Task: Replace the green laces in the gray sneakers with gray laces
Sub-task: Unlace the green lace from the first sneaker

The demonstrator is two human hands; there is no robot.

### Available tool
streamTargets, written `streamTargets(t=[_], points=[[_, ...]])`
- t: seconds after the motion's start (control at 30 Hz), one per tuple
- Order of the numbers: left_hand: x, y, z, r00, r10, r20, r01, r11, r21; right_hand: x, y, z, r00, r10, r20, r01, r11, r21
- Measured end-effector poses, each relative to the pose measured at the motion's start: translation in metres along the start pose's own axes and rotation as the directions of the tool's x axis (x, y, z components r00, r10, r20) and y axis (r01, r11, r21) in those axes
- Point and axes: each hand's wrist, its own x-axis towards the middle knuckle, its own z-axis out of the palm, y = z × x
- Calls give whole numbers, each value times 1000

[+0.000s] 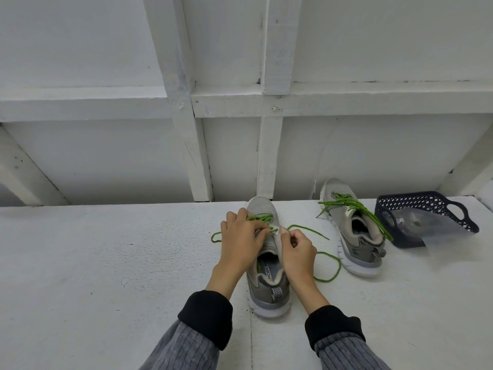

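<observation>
Standing toe-away on the white table (106, 263), the near gray sneaker (266, 284) has its green lace (330, 273) partly loosened, ends trailing to both sides. Left hand (240, 236) pinches the lace at the eyelets; right hand (297, 249) pinches the tongue beside it. Further right stand the second sneaker (352, 236), still laced green, and a tipped dark basket (426, 206).

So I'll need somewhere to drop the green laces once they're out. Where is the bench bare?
The wide stretch of white bench left of the near sneaker is bare. The right is crowded: the lace loop, the far sneaker and the dark blue basket. The front right corner is bare too.
</observation>
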Motion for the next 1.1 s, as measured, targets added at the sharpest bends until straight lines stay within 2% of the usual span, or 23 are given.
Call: streamTargets(t=[0.13,0.2,0.23,0.27,0.33,0.4,0.43,0.47,0.5,0.53,0.6,0.67,0.73,0.8,0.87,0.97,1.03,1.1], points=[[-2,1,6,1000,-17,21,18,999,-37,0,0,1,1000,5,0,-5,1000,7],[-2,3,7,996,-68,49,76,978,-195,0,-1,0,1000,4,3,-4,1000,12],[-3,4,6,993,-97,67,114,933,-341,0,-1,0,1000,4,5,-4,1000,14],[-4,6,3,989,-123,84,149,838,-525,-1,-1,0,1000,4,6,-4,1000,16],[-8,10,-4,977,-178,117,194,513,-836,-1,-1,0,1000,5,4,-5,1000,17],[-8,12,-11,960,-248,130,184,208,-961,0,0,0,1000,13,5,-13,1000,23],[-7,11,-15,948,-294,120,155,98,-983,0,0,0,1000,14,3,-14,1000,28],[-5,10,-18,932,-347,105,123,30,-992,0,1,0,1000,16,2,-16,999,32],[-4,7,-22,914,-398,82,106,39,-994,0,1,0,1000,17,2,-17,999,37],[-2,4,-26,899,-436,50,113,121,-986,0,1,0,1000,17,2,-17,999,38],[-3,-5,-29,894,-446,-29,168,395,-903,-1,2,0,1000,15,0,-15,999,32],[-6,-17,-24,910,-408,-76,229,646,-728,-1,1,-1,1000,19,2,-19,999,30],[-9,-29,-15,909,-417,-17,342,768,-542,-1,0,-1,1000,20,4,-20,999,26],[-16,-38,-2,889,-451,77,444,808,-388,-1,0,-1,1000,21,7,-21,1000,23],[-24,-40,9,890,-441,113,453,835,-312,-1,0,-1,1000,23,11,-24,1000,20],[-30,-30,10,922,-384,-34,359,887,-289,-1,-2,-2,1000,15,17,-15,1000,7],[-28,-17,3,932,-336,-138,270,895,-355,-1,-3,-3,999,4,32,-3,1000,-6],[-24,-6,-2,952,-291,-96,233,891,-391,1,-5,-4,998,-6,58,7,999,-32]])
